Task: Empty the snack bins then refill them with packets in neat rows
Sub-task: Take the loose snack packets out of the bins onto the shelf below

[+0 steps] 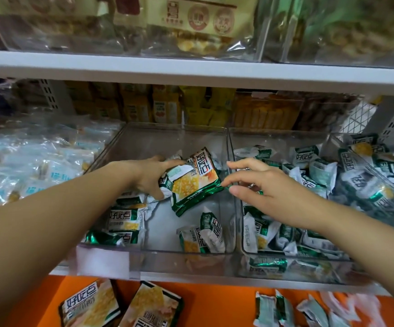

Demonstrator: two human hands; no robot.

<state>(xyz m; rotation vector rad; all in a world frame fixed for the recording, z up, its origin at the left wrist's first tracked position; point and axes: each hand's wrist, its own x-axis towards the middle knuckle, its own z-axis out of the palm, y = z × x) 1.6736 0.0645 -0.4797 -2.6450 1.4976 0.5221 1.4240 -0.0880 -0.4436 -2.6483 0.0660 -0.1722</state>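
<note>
A clear plastic bin [184, 252] sits in the middle of the shelf, holding a few green-and-white cracker packets. My left hand [148, 175] is inside it, gripping a small bunch of packets, the top one a green packet [192, 182] tilted up. My right hand [264, 185] hovers over the divider between this bin and the right bin [292, 263], fingers spread, its fingertips just at the green packet's right corner. Loose packets [201, 237] lie at the middle bin's front and along its left side. The right bin is heaped with the same packets.
Pale blue packets [38, 166] fill the bin to the left. Further right another pile of green packets [375, 173] rises high. Yellow snack packs [167, 107] stand behind. A white shelf board [191, 72] overhangs. Below, packets [92, 305] lie on an orange surface [217, 303].
</note>
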